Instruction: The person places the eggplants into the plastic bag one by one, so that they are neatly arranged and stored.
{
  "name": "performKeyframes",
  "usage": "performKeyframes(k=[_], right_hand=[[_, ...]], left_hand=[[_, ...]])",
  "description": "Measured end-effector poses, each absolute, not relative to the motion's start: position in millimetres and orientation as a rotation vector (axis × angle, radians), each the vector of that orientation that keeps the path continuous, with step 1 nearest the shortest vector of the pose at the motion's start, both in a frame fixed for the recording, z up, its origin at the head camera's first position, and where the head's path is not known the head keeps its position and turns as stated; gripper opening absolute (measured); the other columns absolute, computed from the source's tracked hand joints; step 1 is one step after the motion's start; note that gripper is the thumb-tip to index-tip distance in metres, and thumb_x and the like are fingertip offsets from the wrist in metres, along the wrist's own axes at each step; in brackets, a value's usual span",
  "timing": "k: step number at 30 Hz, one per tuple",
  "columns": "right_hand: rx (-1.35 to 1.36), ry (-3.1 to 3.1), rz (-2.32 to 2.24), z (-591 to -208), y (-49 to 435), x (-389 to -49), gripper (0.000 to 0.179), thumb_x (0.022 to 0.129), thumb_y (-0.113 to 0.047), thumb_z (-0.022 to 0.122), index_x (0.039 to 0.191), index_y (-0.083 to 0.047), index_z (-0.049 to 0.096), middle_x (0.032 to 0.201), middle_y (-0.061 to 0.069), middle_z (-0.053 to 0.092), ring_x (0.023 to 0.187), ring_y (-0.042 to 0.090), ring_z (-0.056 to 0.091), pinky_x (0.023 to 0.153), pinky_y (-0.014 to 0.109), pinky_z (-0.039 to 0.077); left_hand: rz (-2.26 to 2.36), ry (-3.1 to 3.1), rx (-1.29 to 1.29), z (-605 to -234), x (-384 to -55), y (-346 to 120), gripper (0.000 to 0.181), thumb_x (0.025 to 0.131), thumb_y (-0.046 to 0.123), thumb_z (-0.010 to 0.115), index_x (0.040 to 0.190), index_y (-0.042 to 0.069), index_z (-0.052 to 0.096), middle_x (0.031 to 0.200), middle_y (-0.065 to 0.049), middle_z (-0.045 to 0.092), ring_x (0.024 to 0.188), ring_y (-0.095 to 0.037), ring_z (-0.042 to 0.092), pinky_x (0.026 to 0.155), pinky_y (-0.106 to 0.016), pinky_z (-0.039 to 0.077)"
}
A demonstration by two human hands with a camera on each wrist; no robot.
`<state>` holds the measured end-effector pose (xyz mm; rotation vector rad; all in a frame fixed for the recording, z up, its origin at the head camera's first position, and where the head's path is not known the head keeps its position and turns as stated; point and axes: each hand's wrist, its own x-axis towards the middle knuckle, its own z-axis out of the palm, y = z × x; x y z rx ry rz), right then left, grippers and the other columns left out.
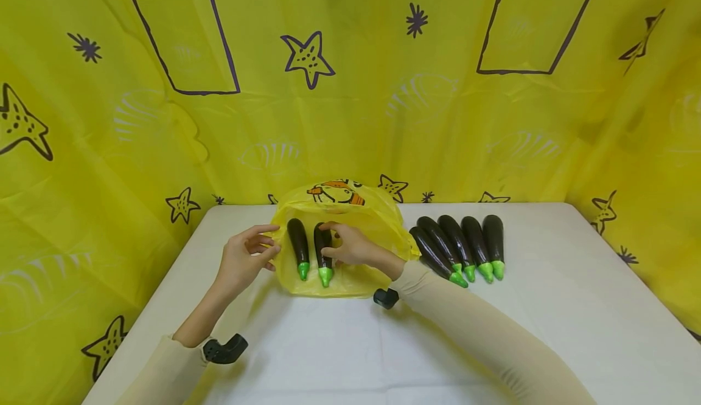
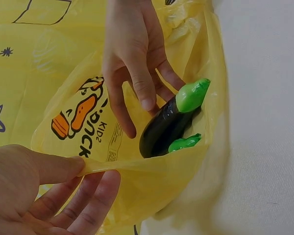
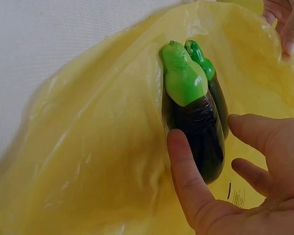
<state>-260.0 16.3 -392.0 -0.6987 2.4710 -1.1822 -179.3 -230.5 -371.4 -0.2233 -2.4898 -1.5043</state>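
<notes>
A yellow plastic bag (image 1: 372, 222) lies on the table with its mouth facing me. Two dark, glossy eggplants with green stem ends rest side by side inside it, a left eggplant (image 1: 298, 244) and a right eggplant (image 1: 324, 259). My left hand (image 1: 243, 259) pinches the bag's left rim between thumb and fingers, plain in the left wrist view. Inside the bag mouth is my right hand (image 1: 353, 245), its fingers spread loosely around the right eggplant. In the right wrist view the thumb (image 3: 186, 171) lies along one side of that eggplant, with other fingertips near its opposite side.
Several more eggplants (image 1: 451, 241) lie in a slanting row right of the bag, close to the right forearm. The white table (image 1: 553, 283) backs onto a yellow curtain (image 1: 350, 119) printed with stars. A dark camera mount sits on each wrist.
</notes>
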Motion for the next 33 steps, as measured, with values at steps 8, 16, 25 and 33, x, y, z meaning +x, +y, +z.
performKeyframes(k=[8, 16, 25, 33], right_hand=[[-0.692, 2.455, -1.189, -390, 19, -259, 0.059, 0.1, -0.019, 0.07, 0.153, -0.013, 0.046, 0.15, 0.029, 0.044, 0.07, 0.022, 0.073, 0.061, 0.026, 0.06], [-0.725, 2.458, -1.156, -385, 25, -257, 0.06, 0.1, -0.02, 0.069, 0.154, -0.014, 0.045, 0.152, 0.027, 0.042, 0.073, 0.022, 0.073, 0.066, 0.028, 0.061], [-0.75, 2.45, -1.157, -387, 26, -257, 0.059, 0.101, -0.021, 0.069, 0.154, -0.014, 0.045, 0.152, 0.027, 0.043, 0.072, 0.021, 0.073, 0.07, 0.028, 0.062], [-0.738, 2.431, -1.183, -386, 27, -256, 0.059, 0.1, -0.018, 0.069, 0.154, -0.013, 0.044, 0.151, 0.028, 0.043, 0.073, 0.024, 0.074, 0.068, 0.031, 0.063]], left_hand=[[-1.512, -2.49, -0.226, -371, -180, -231, 0.04, 0.091, -0.006, 0.074, 0.13, 0.0, 0.067, 0.096, -0.02, 0.071, 0.075, -0.022, 0.072, 0.063, -0.049, 0.064], [-1.501, -2.489, -0.23, -372, -180, -231, 0.04, 0.09, -0.006, 0.074, 0.129, 0.0, 0.067, 0.095, -0.02, 0.071, 0.075, -0.024, 0.072, 0.062, -0.049, 0.065], [-1.514, -2.486, -0.223, -371, -178, -231, 0.04, 0.091, -0.006, 0.074, 0.13, 0.001, 0.067, 0.096, -0.021, 0.071, 0.076, -0.023, 0.072, 0.063, -0.049, 0.064], [-1.498, -2.489, -0.227, -370, -177, -232, 0.04, 0.091, -0.005, 0.074, 0.13, 0.001, 0.067, 0.095, -0.02, 0.071, 0.075, -0.022, 0.072, 0.062, -0.048, 0.064]])
